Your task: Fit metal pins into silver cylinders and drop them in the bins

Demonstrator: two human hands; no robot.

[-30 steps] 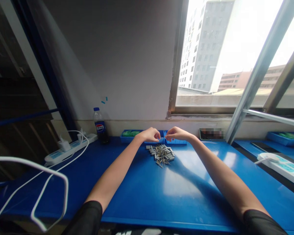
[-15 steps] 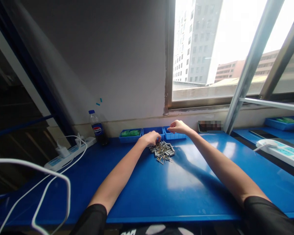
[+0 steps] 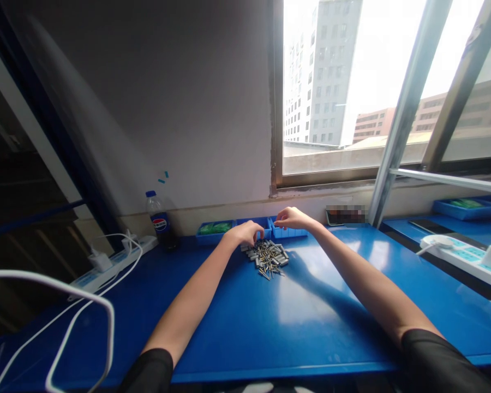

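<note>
The left hand (image 3: 246, 233) hangs at the back left edge of a pile of small metal parts (image 3: 269, 257) on the blue surface (image 3: 237, 327), its fingers curled down. The right hand (image 3: 292, 218) is above the right blue bin (image 3: 291, 233), fingers bent inward; whether either hand's fingers pinch a part, I cannot tell.

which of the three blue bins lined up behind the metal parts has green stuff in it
The leftmost bin, nearest the Pepsi bottle: green contents show inside it, while no green shows in the middle bin or right bin.
</note>
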